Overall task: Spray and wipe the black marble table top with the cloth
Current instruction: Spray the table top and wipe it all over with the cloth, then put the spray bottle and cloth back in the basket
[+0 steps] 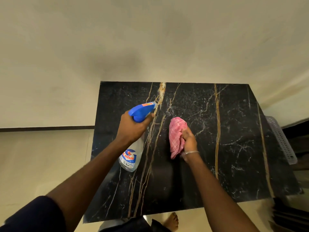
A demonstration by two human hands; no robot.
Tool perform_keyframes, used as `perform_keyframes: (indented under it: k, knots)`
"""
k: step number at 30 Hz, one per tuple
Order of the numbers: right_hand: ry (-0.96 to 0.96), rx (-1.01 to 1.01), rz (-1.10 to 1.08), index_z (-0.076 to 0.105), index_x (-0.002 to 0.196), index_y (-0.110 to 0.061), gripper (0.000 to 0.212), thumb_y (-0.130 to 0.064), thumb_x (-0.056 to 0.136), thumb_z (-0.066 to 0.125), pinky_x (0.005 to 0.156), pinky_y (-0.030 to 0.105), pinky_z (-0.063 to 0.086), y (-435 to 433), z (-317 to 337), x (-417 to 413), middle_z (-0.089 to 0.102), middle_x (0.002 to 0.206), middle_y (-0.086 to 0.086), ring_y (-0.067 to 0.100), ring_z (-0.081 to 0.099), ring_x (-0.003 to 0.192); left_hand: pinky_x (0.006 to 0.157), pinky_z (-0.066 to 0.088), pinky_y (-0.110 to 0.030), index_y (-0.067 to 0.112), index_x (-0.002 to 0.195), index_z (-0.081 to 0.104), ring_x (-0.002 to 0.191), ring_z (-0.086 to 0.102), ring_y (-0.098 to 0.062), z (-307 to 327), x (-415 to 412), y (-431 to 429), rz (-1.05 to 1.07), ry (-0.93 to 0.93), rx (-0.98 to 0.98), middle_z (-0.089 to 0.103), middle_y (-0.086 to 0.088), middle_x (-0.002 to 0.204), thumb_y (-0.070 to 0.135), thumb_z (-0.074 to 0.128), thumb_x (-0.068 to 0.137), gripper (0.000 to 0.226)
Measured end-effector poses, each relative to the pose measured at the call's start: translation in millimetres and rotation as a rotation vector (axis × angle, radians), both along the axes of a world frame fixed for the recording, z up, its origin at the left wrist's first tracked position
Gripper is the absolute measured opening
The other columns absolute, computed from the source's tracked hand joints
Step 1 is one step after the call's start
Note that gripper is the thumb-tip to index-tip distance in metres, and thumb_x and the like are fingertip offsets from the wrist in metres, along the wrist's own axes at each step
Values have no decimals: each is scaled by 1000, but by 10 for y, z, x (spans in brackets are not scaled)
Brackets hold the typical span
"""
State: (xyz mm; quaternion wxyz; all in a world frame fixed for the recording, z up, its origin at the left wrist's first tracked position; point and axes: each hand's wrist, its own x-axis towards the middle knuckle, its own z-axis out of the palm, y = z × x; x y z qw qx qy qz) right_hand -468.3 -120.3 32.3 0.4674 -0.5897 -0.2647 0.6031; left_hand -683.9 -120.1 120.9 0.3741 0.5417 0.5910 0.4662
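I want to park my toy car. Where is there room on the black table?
Bare table top: the right side, between pink cloth and grey basket, and the far strip along the wall. Crowded: left of middle, where the left hand grips the spray bottle and the right hand the cloth.

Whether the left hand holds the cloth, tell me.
No, the left hand grips the bottle; the right hand holds the cloth.

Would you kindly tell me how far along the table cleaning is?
Early, it seems. Done: no wiped streaks show on the table top. In hand: the left hand grips the spray bottle, nozzle aimed at the middle; the right hand holds the bunched pink cloth beside it. Left: probably wiping the whole top.
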Motion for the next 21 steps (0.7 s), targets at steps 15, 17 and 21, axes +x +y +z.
perform_keyframes:
  k: [15, 17, 21]
  knots:
    - [-680, -307, 163, 66, 116, -9, 35, -22, 84, 75, 83, 36, 52, -210, -197, 664, 70, 112, 8, 27, 65, 98, 57, 48, -33, 15, 77, 60, 53, 52, -20, -32, 229, -234, -25, -69, 75, 52, -7, 58, 22, 71, 86, 15]
    - [-575, -249, 153, 66, 107, -11, 21, -15, 87, 71, 75, 34, 52, -222, -142, 651, 70, 106, 9, 24, 64, 91, 56, 47, -32, 18, 76, 59, 52, 51, -22, -17, 246, -237, -18, -79, 79, 51, -7, 57, 22, 71, 85, 16]
    - [-353, -186, 158, 62, 107, -12, 17, -9, 91, 67, 74, 37, 57, -253, -31, 634, 69, 104, 11, 23, 67, 87, 54, 46, -22, 11, 80, 60, 51, 50, -10, 54, 302, -212, -27, -94, 98, 50, 0, 57, 28, 70, 84, 20]
